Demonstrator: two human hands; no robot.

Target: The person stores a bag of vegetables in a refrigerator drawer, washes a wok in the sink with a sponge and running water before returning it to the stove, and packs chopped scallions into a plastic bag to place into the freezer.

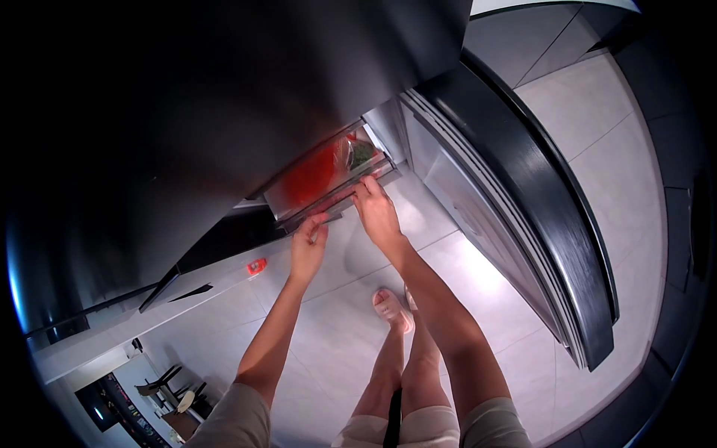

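A clear drawer [385, 166] juts out from a dark fridge, its front edge facing me. Inside it lie a red item [310, 178] on the left and a bag with something green [361, 154] on the right. At the left part of the drawer's front edge is my left hand [309, 243], its fingers bent and closed on the edge. My right hand [374, 209] has its fingers curled over the same edge, nearer the right end.
An open fridge door [523, 201] stands at the right. A small red object [256, 266] lies at the left below the cabinet front. My feet in sandals [393, 310] are on the tiled floor. Chairs [187, 399] show at the lower left.
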